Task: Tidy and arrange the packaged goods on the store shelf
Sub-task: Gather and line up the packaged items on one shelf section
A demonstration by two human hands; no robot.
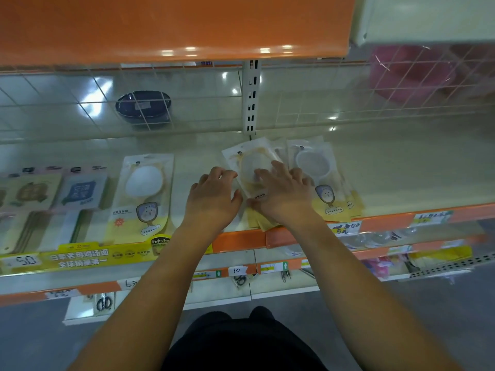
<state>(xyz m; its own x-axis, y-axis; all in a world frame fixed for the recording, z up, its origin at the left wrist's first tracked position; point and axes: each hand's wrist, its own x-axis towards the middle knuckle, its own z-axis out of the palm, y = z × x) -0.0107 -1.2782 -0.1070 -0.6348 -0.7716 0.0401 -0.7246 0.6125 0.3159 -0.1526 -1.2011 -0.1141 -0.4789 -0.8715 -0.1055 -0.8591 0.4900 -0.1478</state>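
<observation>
Now both hands work 1 tilted mirror packet (pixel 253 167) on the shelf (pixel 401 167): right hand (pixel 281 195) presses it with spread fingers, left hand (pixel 214 195) hovers beside it, fingers loosely curled.

Two bare forearms, uncovered from elbow to wrist; no sleeves visible. Left hand (pixel 213 195) and right hand (pixel 284 195): bare, ungloved, without rings, watch or bracelet. Lower body: dark black garment (pixel 241 341), plain fabric, soft folds, no visible print or markings.
</observation>
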